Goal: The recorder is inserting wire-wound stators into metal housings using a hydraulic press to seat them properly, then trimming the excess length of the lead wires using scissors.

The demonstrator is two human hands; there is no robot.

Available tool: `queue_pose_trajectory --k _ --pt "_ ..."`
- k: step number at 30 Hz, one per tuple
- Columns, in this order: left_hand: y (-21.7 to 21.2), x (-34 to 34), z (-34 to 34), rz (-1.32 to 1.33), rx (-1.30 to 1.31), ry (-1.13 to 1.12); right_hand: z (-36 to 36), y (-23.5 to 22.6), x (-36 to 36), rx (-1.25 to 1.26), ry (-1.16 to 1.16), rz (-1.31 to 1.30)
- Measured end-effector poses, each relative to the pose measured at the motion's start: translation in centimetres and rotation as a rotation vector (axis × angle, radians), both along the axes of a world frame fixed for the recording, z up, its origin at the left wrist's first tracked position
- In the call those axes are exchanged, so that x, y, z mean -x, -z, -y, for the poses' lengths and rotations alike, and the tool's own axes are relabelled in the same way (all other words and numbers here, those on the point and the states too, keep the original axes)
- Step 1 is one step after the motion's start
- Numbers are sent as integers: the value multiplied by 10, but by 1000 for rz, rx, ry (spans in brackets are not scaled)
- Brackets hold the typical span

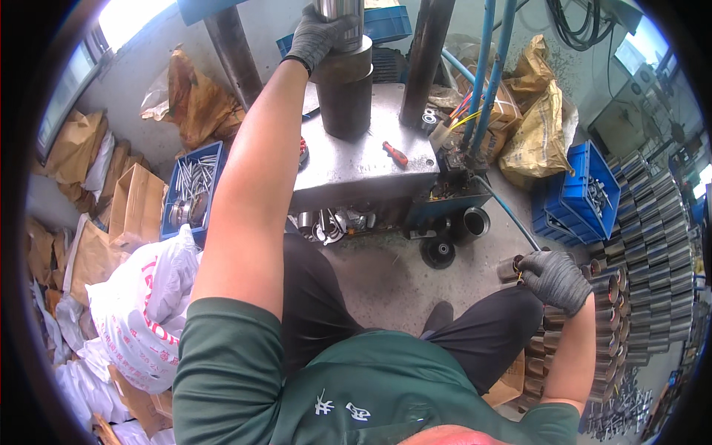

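Observation:
My left hand [320,37], in a dark grey glove, reaches far forward with its fingers wrapped round the side of a shiny metal cylinder [343,15]. That cylinder stands upright on a wider, dark round steel block [345,100], which rests on the press table [356,167]. The cylinder's top is cut off by the picture's edge. My right hand [560,280], gloved alike, is down at the right above my knee. Its fingers are curled round the end of a thin blue lever [508,213] that slopes up to the press. A red-handled screwdriver [395,153] lies on the table.
Steel columns [428,59] flank the block. Blue crates of metal parts stand left [191,185] and right [586,193]. Stacked metal tubes [645,259] fill the far right. A white plastic bag [141,311] lies at my left; a black round part [437,253] sits on the floor.

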State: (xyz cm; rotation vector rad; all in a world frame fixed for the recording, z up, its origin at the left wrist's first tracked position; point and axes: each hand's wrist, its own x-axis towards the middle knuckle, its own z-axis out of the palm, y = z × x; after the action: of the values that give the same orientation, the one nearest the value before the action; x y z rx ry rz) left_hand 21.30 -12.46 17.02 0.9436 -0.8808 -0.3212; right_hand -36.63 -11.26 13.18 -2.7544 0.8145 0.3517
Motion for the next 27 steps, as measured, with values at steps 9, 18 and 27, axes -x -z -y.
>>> queue_pose_trajectory --k 9,18,27 --pt "-3 -14 -3 182 -211 -304 -6 -8 -9 -119 139 129" --pt "-12 1 -16 223 -266 -313 0 0 -3 -16 130 290" --pt "-8 -4 -15 264 -191 -290 2 -2 -1 -63 134 299"
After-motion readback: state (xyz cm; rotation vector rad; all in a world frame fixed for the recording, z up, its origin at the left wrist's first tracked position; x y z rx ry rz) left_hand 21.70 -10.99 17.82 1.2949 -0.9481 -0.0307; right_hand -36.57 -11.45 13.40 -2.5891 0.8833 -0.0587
